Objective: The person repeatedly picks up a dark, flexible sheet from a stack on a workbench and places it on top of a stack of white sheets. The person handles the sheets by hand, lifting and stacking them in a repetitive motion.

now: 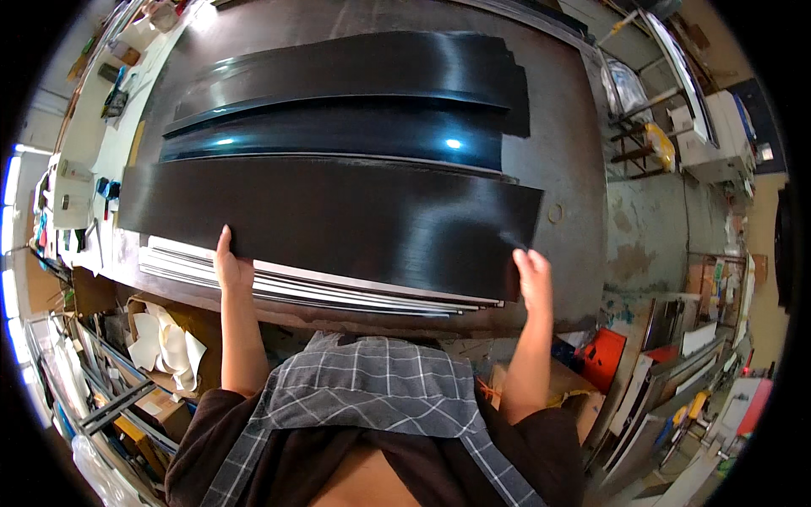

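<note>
A long, dark, slightly shiny sheet [329,211] stretches across in front of me, its right end a little nearer to me than its left. My left hand [232,266] grips its near edge, thumb on top and fingers hidden underneath. At the near right corner my right hand [532,275] pinches the sheet between thumb and fingers. Under its near edge shows a stack of thin strips with white edges [296,283]. Just beyond lies a glossy blue-black strip [338,131], and past that more dark strips [363,68] overlap one another.
All this rests on a wide dark worktable [566,169]. A pale side bench [118,139] with small tools runs along the left. Cardboard boxes [160,406] stand below left, a red-orange object [601,359] below right. A metal rack [642,110] is at far right.
</note>
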Motion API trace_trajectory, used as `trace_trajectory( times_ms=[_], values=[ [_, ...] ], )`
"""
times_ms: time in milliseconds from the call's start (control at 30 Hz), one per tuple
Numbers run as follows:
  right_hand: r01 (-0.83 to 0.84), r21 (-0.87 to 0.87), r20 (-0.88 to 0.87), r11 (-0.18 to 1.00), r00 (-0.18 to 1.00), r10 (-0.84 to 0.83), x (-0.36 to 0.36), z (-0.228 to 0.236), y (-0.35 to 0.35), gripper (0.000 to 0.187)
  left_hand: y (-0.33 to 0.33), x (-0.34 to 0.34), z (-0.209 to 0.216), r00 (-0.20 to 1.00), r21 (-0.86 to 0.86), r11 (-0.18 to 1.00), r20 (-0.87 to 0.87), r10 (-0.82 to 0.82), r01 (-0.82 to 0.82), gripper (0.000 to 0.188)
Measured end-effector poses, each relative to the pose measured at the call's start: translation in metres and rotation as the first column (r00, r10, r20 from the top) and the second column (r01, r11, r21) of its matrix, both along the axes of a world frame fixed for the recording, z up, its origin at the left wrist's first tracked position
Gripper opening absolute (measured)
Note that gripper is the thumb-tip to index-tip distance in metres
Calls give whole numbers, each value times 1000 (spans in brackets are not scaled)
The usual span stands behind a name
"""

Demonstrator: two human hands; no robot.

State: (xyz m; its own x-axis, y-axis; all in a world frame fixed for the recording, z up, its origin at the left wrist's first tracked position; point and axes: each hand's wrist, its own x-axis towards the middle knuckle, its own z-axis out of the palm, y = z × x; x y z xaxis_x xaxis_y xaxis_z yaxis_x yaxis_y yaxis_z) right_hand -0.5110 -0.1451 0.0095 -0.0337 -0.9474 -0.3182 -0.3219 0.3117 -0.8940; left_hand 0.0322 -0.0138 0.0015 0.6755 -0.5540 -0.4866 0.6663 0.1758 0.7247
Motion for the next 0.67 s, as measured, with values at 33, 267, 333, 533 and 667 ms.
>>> trace_trajectory(
  times_ms=[33, 267, 333, 533, 667],
  values=[
    [-88, -2, -194, 996, 977, 86, 2, -17, 5, 37, 14, 6, -17, 998, 129, 991, 47, -35, 29, 33],
    [-156, -5, -758, 988, 644, 98, 26, 0, -1, 40, 54, -14, -32, 718, 514, 828, 662, -217, -224, 56],
    [-131, -211, -639, 969, 769, -35, 32, 0, -18, 35, 52, -38, -31, 316, 609, 767, 782, -537, -205, 57],
    [149, -58, 244, 987, 961, -131, 68, 1, -105, 25, 15, -129, -10, -363, 730, 683, 645, -673, 30, 60],
    [108, 94, 118, 990, 986, -119, 73, -10, -129, 28, 18, -145, -18, -395, 859, 512, 459, -796, -34, 67]
  ],
)
